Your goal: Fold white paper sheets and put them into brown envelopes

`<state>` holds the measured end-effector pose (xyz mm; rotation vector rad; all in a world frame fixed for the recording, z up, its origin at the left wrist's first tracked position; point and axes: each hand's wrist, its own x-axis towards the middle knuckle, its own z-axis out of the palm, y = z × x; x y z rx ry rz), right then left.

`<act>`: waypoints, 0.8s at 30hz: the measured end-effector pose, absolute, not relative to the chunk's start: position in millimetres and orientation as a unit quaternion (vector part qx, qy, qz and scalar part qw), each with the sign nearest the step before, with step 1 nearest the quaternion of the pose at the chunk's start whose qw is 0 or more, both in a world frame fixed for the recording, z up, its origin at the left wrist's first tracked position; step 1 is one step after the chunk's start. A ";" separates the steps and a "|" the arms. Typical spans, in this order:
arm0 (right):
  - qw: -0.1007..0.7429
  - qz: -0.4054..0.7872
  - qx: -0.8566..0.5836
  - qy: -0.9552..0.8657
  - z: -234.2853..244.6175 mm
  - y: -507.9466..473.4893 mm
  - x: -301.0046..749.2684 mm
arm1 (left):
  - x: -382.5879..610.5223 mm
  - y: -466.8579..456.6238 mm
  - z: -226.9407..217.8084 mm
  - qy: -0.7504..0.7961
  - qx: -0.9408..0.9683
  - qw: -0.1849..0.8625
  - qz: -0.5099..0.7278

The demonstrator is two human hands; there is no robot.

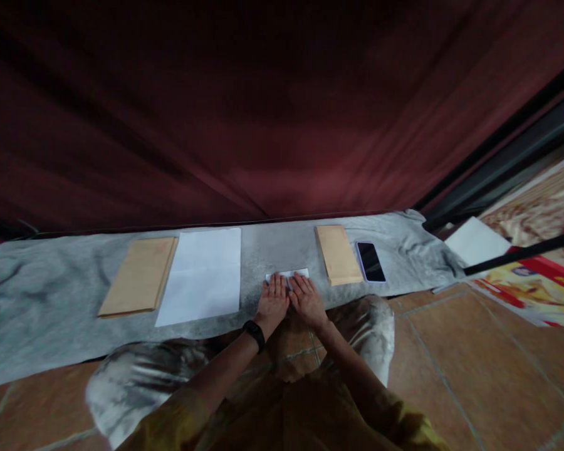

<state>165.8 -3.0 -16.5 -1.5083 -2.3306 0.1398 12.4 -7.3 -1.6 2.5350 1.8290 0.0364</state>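
Observation:
A small strip of folded white paper [302,273] lies on the grey cloth near its front edge. My left hand [273,297], with a black watch on the wrist, rests flat on the strip's left part, fingers stretched out. Flat on its right part lies my right hand [307,300], fingers also extended. The two hands nearly meet at the thumbs and cover most of the paper. Left of them is a stack of white paper sheets [204,275]. A brown envelope stack [138,275] sits beyond those sheets, and another brown envelope stack [339,255] lies to the right.
A phone [371,262] with a pale case lies right of the right-hand envelopes. The grey cloth [282,241] runs along a dark red curtain [282,138]. At far right stand a dark metal frame [517,254] and a printed red-and-yellow box [540,285]. Brown floor tiles [489,363] surround my knees.

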 end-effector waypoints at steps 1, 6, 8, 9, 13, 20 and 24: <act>0.177 0.050 -0.536 -0.824 -17.6 -3.3 164.6 | 10.4 -7.5 -2.8 0.587 0.809 0.008 0.016; 0.177 0.026 -0.561 -0.808 -22.0 -6.7 166.6 | -3.6 -12.7 -4.8 0.586 0.808 -0.001 0.061; 0.181 0.008 -0.572 -0.800 -22.4 -8.1 169.3 | -9.4 -16.8 -4.3 0.589 0.804 -0.008 0.082; 0.183 -0.001 -0.577 -0.796 -22.5 -8.7 170.7 | -11.9 -19.0 -4.4 0.593 0.800 -0.012 0.090; 0.192 -0.031 -0.587 -0.786 -22.8 -10.0 175.4 | -20.5 -25.9 -7.7 0.609 0.786 -0.020 0.105; 0.196 -0.046 -0.588 -0.783 -25.7 -9.2 176.8 | -21.5 -30.7 -5.2 0.608 0.784 -0.031 0.118; 0.194 -0.045 -0.592 -0.781 -25.9 -9.3 175.5 | -8.7 -39.0 1.4 0.542 0.832 -0.010 0.121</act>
